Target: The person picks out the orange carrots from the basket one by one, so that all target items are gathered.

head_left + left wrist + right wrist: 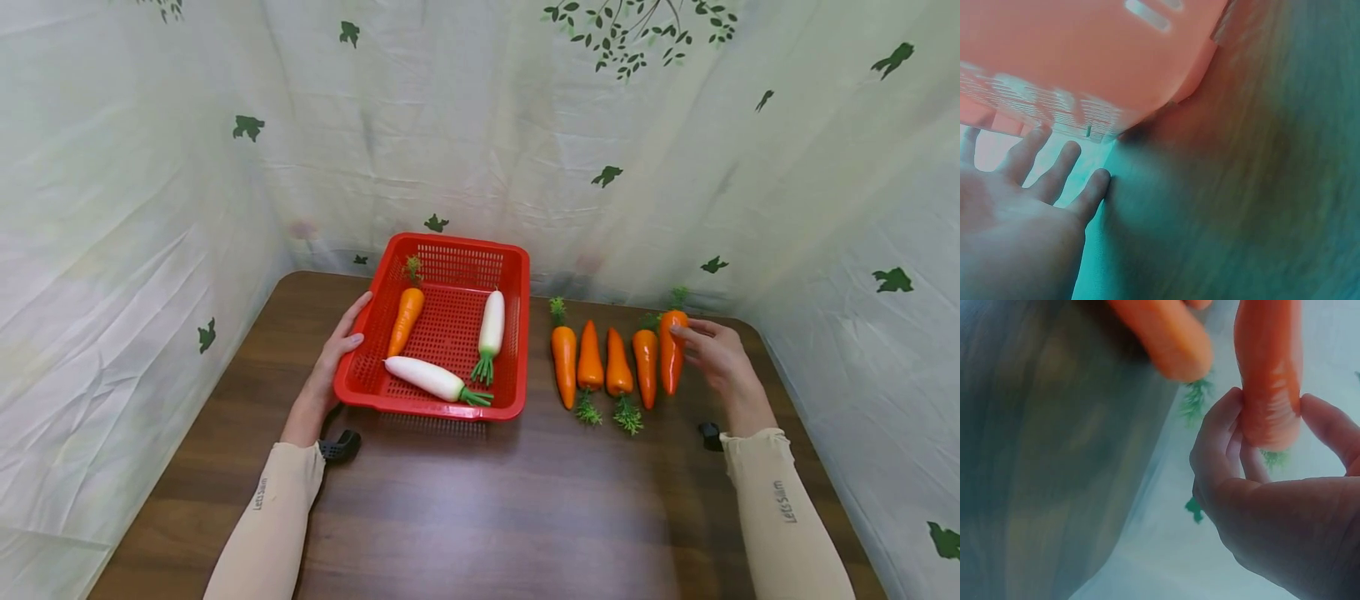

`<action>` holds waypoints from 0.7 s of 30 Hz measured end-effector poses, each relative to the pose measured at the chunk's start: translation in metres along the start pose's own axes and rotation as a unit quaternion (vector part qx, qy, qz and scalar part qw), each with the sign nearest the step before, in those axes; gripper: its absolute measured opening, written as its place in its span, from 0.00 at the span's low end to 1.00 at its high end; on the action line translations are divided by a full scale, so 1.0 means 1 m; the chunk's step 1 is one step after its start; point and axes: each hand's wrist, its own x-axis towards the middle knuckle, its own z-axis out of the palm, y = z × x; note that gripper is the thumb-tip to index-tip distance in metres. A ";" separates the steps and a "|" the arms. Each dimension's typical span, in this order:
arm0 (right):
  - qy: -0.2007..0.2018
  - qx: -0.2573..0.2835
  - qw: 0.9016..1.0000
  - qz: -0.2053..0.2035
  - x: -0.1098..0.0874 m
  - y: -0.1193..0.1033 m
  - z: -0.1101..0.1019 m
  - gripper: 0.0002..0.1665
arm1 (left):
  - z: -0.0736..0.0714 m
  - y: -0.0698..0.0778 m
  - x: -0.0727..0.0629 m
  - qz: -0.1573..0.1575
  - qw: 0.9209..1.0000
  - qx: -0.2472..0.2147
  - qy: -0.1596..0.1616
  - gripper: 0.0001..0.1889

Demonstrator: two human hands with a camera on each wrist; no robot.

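Note:
My right hand (718,358) pinches an orange carrot (672,360) near its thick leafy end, at the right of the row. In the right wrist view, the thumb and fingers press this carrot (1271,381) from opposite sides, its green top partly hidden behind the fingers. My left hand (330,358) rests against the left side of a red plastic basket (517,333), fingers stretched out along its outer wall in the left wrist view. Inside the basket lie one carrot (407,317), a white radish (491,327) on the right and another white radish (426,377) along the front.
Beside the held carrot, several more carrots stand in a row on the brown wooden table (480,508), including the leftmost carrot (564,362) and a carrot (645,367) closest to the hand. A pale leaf-patterned curtain (465,125) encloses the back and sides.

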 end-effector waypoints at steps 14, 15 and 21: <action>0.042 -0.030 0.999 0.002 0.005 0.027 -0.005 0.46 | -0.001 -0.001 -0.001 -0.004 1.000 -0.001 0.005 0.37; 0.042 -0.035 0.998 0.004 0.006 0.029 -0.005 0.46 | -0.001 -0.001 -0.001 -0.004 1.000 -0.001 0.005 0.37; 0.043 -0.037 0.998 0.019 0.011 0.044 -0.004 0.45 | -0.001 -0.001 0.000 -0.001 1.000 -0.003 0.002 0.37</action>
